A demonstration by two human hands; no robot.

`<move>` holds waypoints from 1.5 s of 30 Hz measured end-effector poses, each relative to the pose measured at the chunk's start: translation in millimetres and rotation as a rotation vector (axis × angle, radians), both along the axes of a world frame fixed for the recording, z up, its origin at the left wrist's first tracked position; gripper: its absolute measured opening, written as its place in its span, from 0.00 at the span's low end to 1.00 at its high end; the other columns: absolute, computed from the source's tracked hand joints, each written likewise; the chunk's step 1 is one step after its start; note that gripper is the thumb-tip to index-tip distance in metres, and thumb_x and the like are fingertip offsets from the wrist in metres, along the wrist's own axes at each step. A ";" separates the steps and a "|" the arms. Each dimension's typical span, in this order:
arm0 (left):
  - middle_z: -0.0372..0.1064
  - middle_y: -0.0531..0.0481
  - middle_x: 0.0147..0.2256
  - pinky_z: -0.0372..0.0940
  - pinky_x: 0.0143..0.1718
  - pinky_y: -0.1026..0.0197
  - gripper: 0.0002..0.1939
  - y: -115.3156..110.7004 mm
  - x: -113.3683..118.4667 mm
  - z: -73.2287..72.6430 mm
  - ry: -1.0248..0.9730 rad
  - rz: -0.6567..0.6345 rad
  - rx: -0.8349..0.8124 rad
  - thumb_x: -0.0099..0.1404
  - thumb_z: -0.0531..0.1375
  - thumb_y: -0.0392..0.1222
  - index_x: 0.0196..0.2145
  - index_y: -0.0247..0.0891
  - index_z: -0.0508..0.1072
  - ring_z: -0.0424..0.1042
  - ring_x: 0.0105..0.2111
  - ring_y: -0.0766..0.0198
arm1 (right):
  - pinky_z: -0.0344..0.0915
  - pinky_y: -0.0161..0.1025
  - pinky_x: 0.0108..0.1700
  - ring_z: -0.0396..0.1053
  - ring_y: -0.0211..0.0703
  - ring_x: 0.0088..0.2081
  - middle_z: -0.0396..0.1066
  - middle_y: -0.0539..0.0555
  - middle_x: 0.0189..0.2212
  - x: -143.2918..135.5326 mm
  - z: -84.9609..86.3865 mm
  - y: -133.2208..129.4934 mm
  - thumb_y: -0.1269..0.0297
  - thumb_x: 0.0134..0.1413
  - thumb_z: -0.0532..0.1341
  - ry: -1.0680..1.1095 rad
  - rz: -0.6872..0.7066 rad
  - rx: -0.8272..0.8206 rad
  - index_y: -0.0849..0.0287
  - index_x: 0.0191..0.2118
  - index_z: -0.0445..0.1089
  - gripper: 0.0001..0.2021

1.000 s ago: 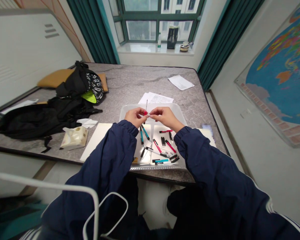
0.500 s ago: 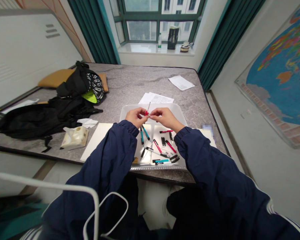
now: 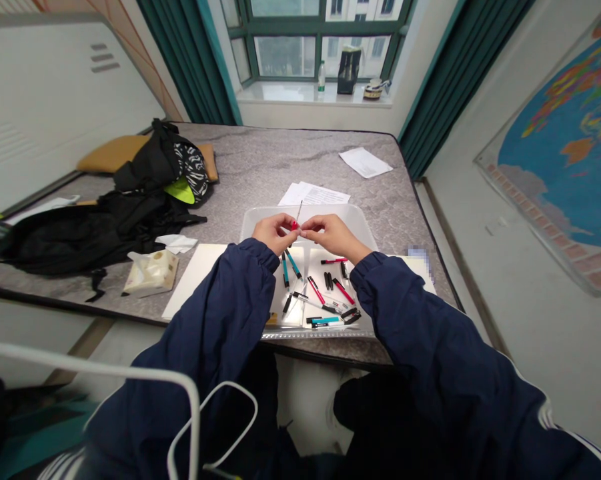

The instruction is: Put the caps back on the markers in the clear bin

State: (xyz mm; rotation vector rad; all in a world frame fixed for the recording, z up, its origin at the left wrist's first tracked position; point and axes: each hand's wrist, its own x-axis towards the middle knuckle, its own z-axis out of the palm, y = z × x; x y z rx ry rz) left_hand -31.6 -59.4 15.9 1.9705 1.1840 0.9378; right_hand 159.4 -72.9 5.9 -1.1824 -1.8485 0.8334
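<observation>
My left hand [image 3: 274,233] is closed in a pinch on a small red pen part [image 3: 295,225]. A thin pen refill [image 3: 299,211] sticks up from between the hands. My right hand [image 3: 334,236] meets the left with thumb and finger pressed together at the same spot; what its fingertips hold is too small to make out. Both hands are over the far part of a clear plastic tray [image 3: 363,223]. In the tray below lie red pen pieces [image 3: 343,292], teal pen pieces [image 3: 293,263], black caps [image 3: 329,281] and several clear barrels.
The tray stands at the front edge of a grey marbled table [image 3: 260,153]. Printed sheets [image 3: 313,194] lie behind it, and another paper [image 3: 365,162] lies farther back. A tissue pack [image 3: 153,273] and a black backpack [image 3: 85,233] are on the left. A white cable [image 3: 130,373] crosses the lower left foreground.
The camera view has shifted very slightly. Both hands stay together in nearly the same pose around the red part and the refill.
</observation>
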 end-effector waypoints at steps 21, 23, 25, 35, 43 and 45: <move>0.76 0.47 0.31 0.65 0.24 0.65 0.14 1.2 0.3 -2.1 0.011 -0.001 -0.048 0.54 0.65 0.47 0.34 0.35 0.75 0.72 0.23 0.66 | 0.63 0.36 0.38 0.69 0.39 0.32 0.75 0.53 0.30 -1.9 2.8 -4.4 0.60 0.51 0.66 -0.093 -0.063 0.044 0.61 0.32 0.74 0.09; 0.76 0.47 0.31 0.65 0.24 0.65 0.14 1.0 0.8 -2.0 0.017 0.004 -0.058 0.54 0.65 0.48 0.34 0.35 0.75 0.72 0.23 0.66 | 0.63 0.36 0.38 0.69 0.39 0.32 0.75 0.53 0.30 -2.4 4.0 -5.3 0.60 0.51 0.66 -0.093 -0.068 0.049 0.61 0.31 0.74 0.09; 0.76 0.47 0.31 0.65 0.24 0.65 0.14 0.8 1.0 -1.8 0.033 0.007 -0.045 0.54 0.65 0.48 0.34 0.35 0.75 0.72 0.23 0.66 | 0.63 0.36 0.37 0.69 0.39 0.31 0.75 0.53 0.29 -3.0 5.5 -6.0 0.60 0.51 0.67 -0.090 -0.070 0.048 0.61 0.31 0.73 0.09; 0.76 0.49 0.30 0.65 0.26 0.64 0.11 -1.3 1.3 -0.1 0.060 0.091 0.014 0.55 0.64 0.47 0.33 0.36 0.75 0.71 0.23 0.66 | 0.60 0.34 0.31 0.68 0.38 0.27 0.75 0.51 0.25 1.2 -10.7 -9.6 0.70 0.41 0.71 -0.540 0.068 -0.258 0.60 0.27 0.75 0.05; 0.76 0.49 0.31 0.65 0.27 0.63 0.10 3.3 0.2 -5.2 0.089 0.101 0.028 0.54 0.64 0.45 0.32 0.37 0.75 0.70 0.23 0.66 | 0.60 0.34 0.27 0.70 0.40 0.24 0.74 0.52 0.21 -2.6 -13.9 -28.9 0.71 0.33 0.73 -0.872 0.275 -0.546 0.60 0.22 0.76 0.07; 0.76 0.49 0.29 0.65 0.29 0.62 0.08 6.1 0.4 -8.0 0.136 0.099 0.030 0.54 0.64 0.44 0.31 0.38 0.75 0.70 0.22 0.65 | 0.61 0.34 0.28 0.71 0.41 0.25 0.75 0.53 0.21 -6.7 -12.0 -32.4 0.69 0.28 0.75 -0.909 0.273 -0.544 0.61 0.22 0.76 0.09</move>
